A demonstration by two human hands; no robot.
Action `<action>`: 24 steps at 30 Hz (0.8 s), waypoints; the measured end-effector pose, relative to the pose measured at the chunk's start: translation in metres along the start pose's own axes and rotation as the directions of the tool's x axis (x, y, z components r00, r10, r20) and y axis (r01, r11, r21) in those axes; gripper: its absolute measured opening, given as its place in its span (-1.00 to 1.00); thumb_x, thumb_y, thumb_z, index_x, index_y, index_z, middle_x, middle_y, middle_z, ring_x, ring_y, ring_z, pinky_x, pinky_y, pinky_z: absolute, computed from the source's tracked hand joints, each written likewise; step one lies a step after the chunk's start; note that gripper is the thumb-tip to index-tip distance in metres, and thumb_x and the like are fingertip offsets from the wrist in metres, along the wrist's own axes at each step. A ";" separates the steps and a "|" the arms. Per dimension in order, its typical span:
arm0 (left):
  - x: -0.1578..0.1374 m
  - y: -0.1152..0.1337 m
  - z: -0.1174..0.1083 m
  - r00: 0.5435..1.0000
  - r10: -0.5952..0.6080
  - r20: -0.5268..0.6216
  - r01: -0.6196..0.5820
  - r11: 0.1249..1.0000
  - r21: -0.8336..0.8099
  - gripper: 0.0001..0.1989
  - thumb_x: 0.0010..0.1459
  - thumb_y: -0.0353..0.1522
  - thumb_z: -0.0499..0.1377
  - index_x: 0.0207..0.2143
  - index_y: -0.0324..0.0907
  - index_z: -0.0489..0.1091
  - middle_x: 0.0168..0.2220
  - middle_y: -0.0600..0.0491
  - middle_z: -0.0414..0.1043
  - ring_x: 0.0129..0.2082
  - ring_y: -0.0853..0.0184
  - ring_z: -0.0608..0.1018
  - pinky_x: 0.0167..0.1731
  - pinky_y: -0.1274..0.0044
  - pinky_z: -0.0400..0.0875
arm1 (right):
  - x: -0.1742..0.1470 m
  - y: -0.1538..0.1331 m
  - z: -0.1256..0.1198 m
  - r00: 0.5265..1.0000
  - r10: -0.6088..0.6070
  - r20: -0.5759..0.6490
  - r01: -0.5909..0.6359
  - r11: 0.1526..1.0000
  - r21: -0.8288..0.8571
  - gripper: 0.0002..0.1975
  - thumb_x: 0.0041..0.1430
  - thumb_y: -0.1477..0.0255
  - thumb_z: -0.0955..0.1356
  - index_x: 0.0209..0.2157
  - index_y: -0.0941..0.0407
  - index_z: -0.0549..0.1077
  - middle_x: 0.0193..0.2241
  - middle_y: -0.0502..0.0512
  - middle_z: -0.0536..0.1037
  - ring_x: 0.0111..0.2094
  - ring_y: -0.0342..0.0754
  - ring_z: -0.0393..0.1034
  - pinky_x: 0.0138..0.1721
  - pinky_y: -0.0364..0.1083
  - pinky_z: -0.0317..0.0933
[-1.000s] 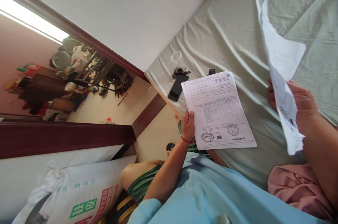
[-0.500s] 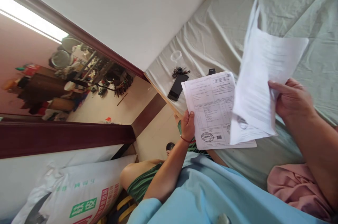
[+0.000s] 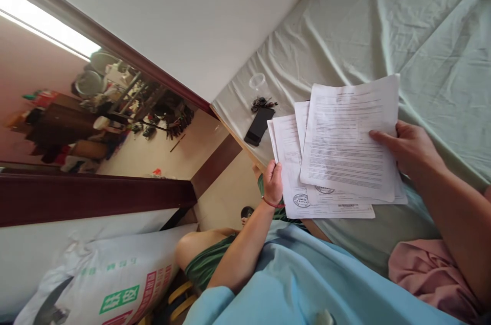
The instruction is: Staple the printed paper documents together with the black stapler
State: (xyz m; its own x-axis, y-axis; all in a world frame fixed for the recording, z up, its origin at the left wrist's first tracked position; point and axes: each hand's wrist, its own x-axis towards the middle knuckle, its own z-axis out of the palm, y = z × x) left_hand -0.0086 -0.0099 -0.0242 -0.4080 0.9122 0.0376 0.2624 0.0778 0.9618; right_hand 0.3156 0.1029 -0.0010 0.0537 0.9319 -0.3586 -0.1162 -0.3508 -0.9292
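Observation:
My left hand (image 3: 273, 182) is closed on the left edge of a set of printed papers (image 3: 288, 161), thumb on top. Round ink stamps show near the bottom of these pages. My right hand (image 3: 412, 148) grips the right edge of another set, whose top sheet (image 3: 349, 136) is covered in dense printed lines. That set lies over the right part of the left-hand papers and hides much of them. Both sets are held above the edge of a surface spread with a pale green sheet.
On the pale green sheet (image 3: 345, 33) lie a black phone (image 3: 260, 125), a bunch of keys (image 3: 264, 104) and a clear plastic cup (image 3: 257, 81). Pink cloth (image 3: 425, 269) rests at the lower right. A large white printed sack (image 3: 115, 274) stands at the lower left, near a doorway.
The right-hand papers, lifted and bent half a second ago, have swung down flat and leftward over the left-hand pages, showing a printed face. My left hand has stayed nearly still.

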 end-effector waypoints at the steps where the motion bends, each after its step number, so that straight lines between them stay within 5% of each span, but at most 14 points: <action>1: 0.000 0.000 -0.001 1.000 -0.006 0.008 0.006 1.000 -0.014 -0.61 0.34 0.00 0.19 -0.35 -0.12 0.39 -0.39 0.08 0.44 -0.37 0.30 0.43 -0.25 0.46 0.39 | -0.002 -0.003 0.002 0.999 0.049 -0.006 -0.049 0.999 0.006 -0.72 0.08 0.39 0.57 -0.12 0.04 0.68 -0.28 0.07 0.74 -0.37 0.02 0.64 -0.36 -0.08 0.60; 3: 0.000 -0.001 -0.002 0.999 -0.012 0.039 0.013 0.999 -0.035 -0.63 0.35 -0.03 0.19 -0.33 -0.12 0.41 -0.38 0.09 0.44 -0.36 0.30 0.43 -0.25 0.47 0.38 | -0.006 -0.007 0.005 0.995 0.095 -0.019 -0.095 0.995 0.006 -0.72 0.07 0.39 0.57 -0.13 0.03 0.68 -0.24 0.07 0.75 -0.36 0.00 0.64 -0.34 -0.10 0.59; 7: 0.000 -0.004 -0.003 0.997 -0.003 0.075 0.007 0.999 -0.052 -0.62 0.37 0.01 0.19 -0.22 -0.13 0.46 -0.31 0.06 0.51 -0.30 0.28 0.48 -0.22 0.47 0.40 | -0.007 -0.004 0.004 1.000 -0.008 -0.004 0.007 0.995 -0.099 -0.67 0.06 0.31 0.59 -0.10 -0.01 0.69 -0.17 0.03 0.75 -0.32 -0.03 0.63 -0.34 -0.13 0.58; 15: 0.000 -0.001 -0.001 0.995 0.040 0.088 -0.039 0.999 -0.013 -0.58 0.35 0.05 0.22 -0.20 -0.12 0.45 -0.32 0.07 0.51 -0.26 0.28 0.51 -0.15 0.46 0.45 | -0.002 0.007 0.000 0.980 0.029 0.195 -0.007 0.993 -0.114 -0.49 -0.06 0.11 0.64 -0.07 0.00 0.68 -0.22 0.11 0.76 -0.32 0.14 0.68 -0.36 0.02 0.62; 24: -0.001 0.009 0.000 0.998 0.054 0.034 -0.058 0.992 0.114 -0.46 0.32 0.17 0.15 -0.37 -0.11 0.32 -0.46 0.13 0.30 -0.42 0.33 0.34 -0.33 0.48 0.32 | -0.011 -0.006 0.006 0.993 0.038 0.113 -0.015 0.981 -0.195 -0.70 0.02 0.33 0.60 -0.17 0.06 0.71 -0.32 0.11 0.75 -0.42 0.06 0.63 -0.48 -0.10 0.54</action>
State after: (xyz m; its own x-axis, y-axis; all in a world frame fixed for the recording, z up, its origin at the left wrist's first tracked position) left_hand -0.0058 -0.0101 -0.0155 -0.3630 0.9283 0.0806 0.3833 0.0699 0.9210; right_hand 0.3098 0.0958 0.0091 -0.0634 0.9224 -0.3809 0.0783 -0.3759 -0.9233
